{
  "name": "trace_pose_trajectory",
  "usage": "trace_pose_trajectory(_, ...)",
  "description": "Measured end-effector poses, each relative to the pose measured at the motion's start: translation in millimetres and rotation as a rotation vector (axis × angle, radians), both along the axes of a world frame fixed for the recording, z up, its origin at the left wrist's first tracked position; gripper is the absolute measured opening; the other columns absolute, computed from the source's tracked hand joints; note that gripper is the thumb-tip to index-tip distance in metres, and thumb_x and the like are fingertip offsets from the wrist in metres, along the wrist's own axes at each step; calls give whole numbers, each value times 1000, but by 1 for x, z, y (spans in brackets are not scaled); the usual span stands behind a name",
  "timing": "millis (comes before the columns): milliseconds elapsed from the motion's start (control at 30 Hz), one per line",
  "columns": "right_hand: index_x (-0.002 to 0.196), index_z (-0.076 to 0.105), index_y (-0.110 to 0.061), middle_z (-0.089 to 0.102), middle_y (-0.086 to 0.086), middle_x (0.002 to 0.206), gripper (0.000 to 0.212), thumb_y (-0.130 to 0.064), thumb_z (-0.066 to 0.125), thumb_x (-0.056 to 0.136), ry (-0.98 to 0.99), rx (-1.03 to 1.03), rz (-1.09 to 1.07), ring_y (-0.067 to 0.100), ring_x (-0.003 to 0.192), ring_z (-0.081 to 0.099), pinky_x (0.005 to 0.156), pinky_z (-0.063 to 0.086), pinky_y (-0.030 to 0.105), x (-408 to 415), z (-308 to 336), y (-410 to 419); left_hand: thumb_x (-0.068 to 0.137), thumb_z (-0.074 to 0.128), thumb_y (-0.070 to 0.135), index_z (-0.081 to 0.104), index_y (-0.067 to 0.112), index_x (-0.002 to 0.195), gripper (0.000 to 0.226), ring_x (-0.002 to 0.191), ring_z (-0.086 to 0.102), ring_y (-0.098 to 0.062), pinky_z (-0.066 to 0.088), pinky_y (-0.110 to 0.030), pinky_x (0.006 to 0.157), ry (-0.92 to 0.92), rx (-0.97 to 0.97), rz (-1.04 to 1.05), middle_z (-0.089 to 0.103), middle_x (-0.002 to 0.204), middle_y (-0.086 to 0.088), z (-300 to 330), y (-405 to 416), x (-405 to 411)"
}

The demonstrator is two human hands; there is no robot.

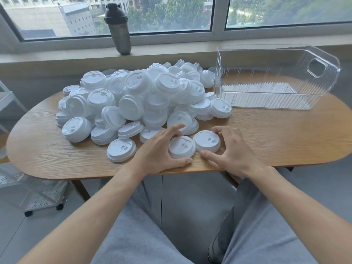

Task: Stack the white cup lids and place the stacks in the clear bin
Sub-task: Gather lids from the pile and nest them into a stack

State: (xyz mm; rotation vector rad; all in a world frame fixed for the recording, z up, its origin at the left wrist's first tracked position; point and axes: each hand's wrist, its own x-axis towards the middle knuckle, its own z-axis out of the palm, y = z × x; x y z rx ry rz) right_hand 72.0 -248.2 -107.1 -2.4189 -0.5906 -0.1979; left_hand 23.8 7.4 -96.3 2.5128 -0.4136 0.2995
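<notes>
Two lids: your left hand (162,147) fingers clamp one lid (181,146), right hand (231,149) another lid (206,140), near the counter (266,141) front edge; a slip drops them.

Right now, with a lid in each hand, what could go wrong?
1. The lid pile is heaped loosely just behind the left hand and right hand; a bump could slide lids off the table.
2. The two gripped lids touch rims; they could nest crooked.
3. The clear bin sits far to the right, so a stack could topple while being carried there.
</notes>
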Motion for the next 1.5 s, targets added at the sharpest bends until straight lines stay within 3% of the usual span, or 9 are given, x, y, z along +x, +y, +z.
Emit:
trace_pose_trajectory(167,145,46,-27,47,-14,138,82,-52,78,73,55,-8,82,7,136,34,114,31,30,7,6,1,81,70,44,32,32,154,83,133,47,-4,39,-32,113,31,7,-62,53,142,15,0,1,4)
trace_pose_trajectory(300,145,48,-25,45,-17,131,79,-39,82,75,51,24,71,8,135,37,111,30,24,8,6,2,82,74,52,39,29,151,81,128,48,-6,41,-29,108,-27,31,-22,50,136,13,-1,0,5)
trace_pose_trajectory(400,142,48,-23,49,-19,127,83,-50,85,73,24,52,48,3,126,39,101,29,17,6,4,2,76,69,63,56,26,136,72,119,51,-9,33,-23,103,-174,51,116,55,127,11,-6,0,3)
trace_pose_trajectory(567,148,41,-24,53,-17,126,98,-65,80,68,15,56,38,3,124,37,103,34,23,5,0,1,71,61,74,68,27,113,63,117,52,-13,27,-28,102,-291,159,286,62,118,11,-8,3,0)
trace_pose_trajectory(733,148,43,-23,53,-18,126,86,-46,82,75,41,87,59,-2,122,38,104,34,19,4,2,-1,69,57,80,66,30,120,72,116,51,-14,29,-30,101,-230,230,276,66,113,16,-6,1,1)
trace_pose_trajectory(1033,146,45,-24,53,-16,123,87,-55,78,72,36,89,51,2,120,41,101,33,17,3,3,-3,79,60,70,56,28,142,75,136,42,-11,25,-35,117,-161,222,176,61,136,10,-5,3,0)
trace_pose_trajectory(1167,144,49,-23,52,-19,125,80,-49,77,73,54,96,52,3,124,44,103,35,18,5,2,-5,77,58,76,53,30,142,80,134,44,-13,29,-36,115,-128,224,179,60,134,12,-4,3,0)
trace_pose_trajectory(1333,139,52,-21,56,-13,124,82,-58,82,72,36,102,17,6,120,47,101,36,19,6,-1,-3,77,68,61,55,29,140,72,128,48,-11,33,-33,111,-131,118,188,61,134,11,-4,3,-2)
trace_pose_trajectory(1500,139,51,-24,56,-16,122,78,-57,74,72,53,113,48,6,119,48,103,39,23,6,0,-4,78,81,47,54,31,141,70,121,49,-4,40,-27,99,-101,0,191,60,134,13,1,0,-6)
